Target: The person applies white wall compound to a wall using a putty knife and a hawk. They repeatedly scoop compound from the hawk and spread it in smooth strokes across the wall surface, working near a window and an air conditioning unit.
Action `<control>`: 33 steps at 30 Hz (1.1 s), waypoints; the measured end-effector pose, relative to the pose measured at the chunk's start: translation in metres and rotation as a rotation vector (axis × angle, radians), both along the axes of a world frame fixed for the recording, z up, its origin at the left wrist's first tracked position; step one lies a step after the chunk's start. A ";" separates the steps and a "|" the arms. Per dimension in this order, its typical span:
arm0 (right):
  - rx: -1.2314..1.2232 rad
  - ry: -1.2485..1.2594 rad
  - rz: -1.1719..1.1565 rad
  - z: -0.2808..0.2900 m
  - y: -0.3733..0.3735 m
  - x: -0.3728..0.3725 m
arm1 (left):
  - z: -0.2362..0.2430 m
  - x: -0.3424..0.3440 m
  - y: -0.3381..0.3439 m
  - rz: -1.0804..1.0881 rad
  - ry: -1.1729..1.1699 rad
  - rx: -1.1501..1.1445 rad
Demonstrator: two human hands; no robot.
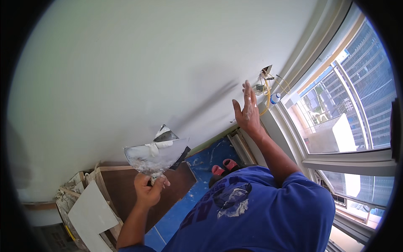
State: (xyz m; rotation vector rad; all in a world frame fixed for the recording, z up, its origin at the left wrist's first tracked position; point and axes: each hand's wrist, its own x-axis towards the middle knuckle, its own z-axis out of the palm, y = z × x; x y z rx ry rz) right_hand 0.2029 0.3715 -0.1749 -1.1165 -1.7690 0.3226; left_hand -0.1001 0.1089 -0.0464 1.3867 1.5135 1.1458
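Note:
My left hand [149, 190] grips the handle of a wide putty knife [145, 159], held blade up in front of the wall. White putty is smeared over its blade, with a thicker lump along the top edge. A smaller dark scraper blade [166, 135], also carrying putty, sticks up beyond that edge. A black piece [181, 158] shows at the right side; whether it belongs to the smaller scraper I cannot tell. My right hand [248, 110] is raised by the wall, fingers stretched out, holding nothing. White smears mark its fingers.
The pale wall [126, 75] fills the far side. Yellow wires [268, 90] hang from a wall box beside a bottle [275, 98] on the window ledge. Windows [336, 109] line the right. Brown board [138, 189] and white board [93, 210] lean lower left, over blue floor covering [212, 153].

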 end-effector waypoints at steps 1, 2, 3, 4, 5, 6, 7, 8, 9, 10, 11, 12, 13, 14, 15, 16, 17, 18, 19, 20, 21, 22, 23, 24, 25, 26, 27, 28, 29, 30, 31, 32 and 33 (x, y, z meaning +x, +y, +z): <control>0.027 -0.040 -0.006 0.002 0.007 0.001 | -0.001 -0.002 0.004 -0.004 -0.008 -0.004; 0.040 -0.049 -0.004 0.002 0.010 0.001 | -0.002 -0.002 0.003 -0.004 -0.020 -0.015; 0.054 -0.059 0.000 0.001 0.014 0.000 | -0.003 -0.001 0.003 -0.004 -0.031 -0.026; 0.067 -0.069 0.003 0.001 0.017 0.000 | -0.003 -0.002 0.004 -0.010 -0.023 -0.020; 0.045 -0.072 0.006 0.002 0.018 -0.001 | -0.004 -0.002 0.003 -0.011 -0.015 -0.015; 0.023 -0.075 0.009 0.003 0.019 -0.001 | -0.004 -0.003 0.003 -0.012 -0.007 -0.010; 0.000 -0.078 0.011 0.004 0.019 -0.001 | -0.004 -0.003 0.003 -0.014 -0.003 -0.010; -0.006 -0.064 0.013 0.004 0.020 -0.001 | -0.003 -0.003 0.003 -0.015 0.000 -0.010; -0.013 -0.050 0.014 0.003 0.020 -0.001 | -0.002 -0.003 0.003 -0.017 0.003 -0.011; -0.019 -0.035 0.015 0.003 0.019 -0.001 | -0.001 -0.002 0.004 -0.020 0.005 -0.009; -0.003 -0.057 0.005 0.003 0.019 0.000 | 0.000 -0.002 0.004 -0.019 0.007 -0.005; 0.014 -0.077 -0.005 0.003 0.018 0.004 | 0.002 -0.001 0.004 -0.018 0.008 -0.001; 0.031 -0.098 -0.016 0.004 0.016 0.007 | 0.002 0.000 0.004 -0.017 0.003 0.001; 0.047 -0.121 -0.010 0.005 0.013 0.009 | 0.004 0.001 0.004 -0.016 0.001 0.004; 0.064 -0.145 -0.005 0.008 0.008 0.010 | 0.005 0.001 0.004 -0.014 -0.002 0.006; 0.080 -0.168 0.002 0.011 0.004 0.010 | 0.005 0.001 0.004 -0.017 0.005 0.012; 0.090 -0.180 0.065 0.017 -0.002 0.009 | 0.005 0.001 0.005 -0.021 0.015 0.015; 0.111 -0.187 0.134 0.021 -0.005 0.004 | 0.004 0.000 0.005 -0.025 0.024 0.018; 0.133 -0.194 0.204 0.026 -0.008 -0.005 | 0.003 -0.002 0.003 -0.021 0.021 0.017; 0.156 -0.202 0.269 0.031 -0.011 -0.012 | 0.000 -0.003 0.003 -0.021 0.018 0.019; 0.124 -0.249 0.300 0.035 -0.015 -0.018 | -0.001 -0.004 0.003 -0.021 0.014 0.020; 0.112 -0.257 0.317 0.036 -0.017 -0.023 | 0.001 -0.004 0.003 -0.025 0.021 0.016; 0.101 -0.267 0.335 0.036 -0.017 -0.027 | 0.002 -0.003 0.003 -0.026 0.025 0.014; 0.091 -0.278 0.352 0.035 -0.017 -0.030 | 0.003 -0.002 0.004 -0.028 0.030 0.013; 0.108 -0.281 0.346 0.034 -0.016 -0.031 | 0.003 -0.001 0.004 -0.014 0.018 0.023; 0.119 -0.298 0.334 0.031 -0.015 -0.032 | 0.004 0.002 0.006 0.001 0.006 0.033; 0.129 -0.314 0.322 0.029 -0.015 -0.032 | 0.005 0.004 0.007 0.014 -0.006 0.042; 0.141 -0.334 0.318 0.026 -0.016 -0.034 | 0.005 0.004 0.005 0.004 0.002 0.041; 0.118 -0.354 0.318 0.026 -0.017 -0.035 | 0.006 0.003 0.006 -0.014 0.014 0.041; 0.095 -0.375 0.317 0.025 -0.019 -0.037 | 0.006 0.002 0.006 -0.034 0.026 0.040; 0.071 -0.396 0.315 0.025 -0.021 -0.038 | 0.004 0.000 0.005 -0.036 0.025 0.033; 0.043 -0.408 0.322 0.028 -0.023 -0.039 | 0.003 -0.001 0.005 -0.040 0.027 0.028; 0.016 -0.419 0.329 0.033 -0.025 -0.038 | 0.003 -0.001 0.006 -0.045 0.028 0.023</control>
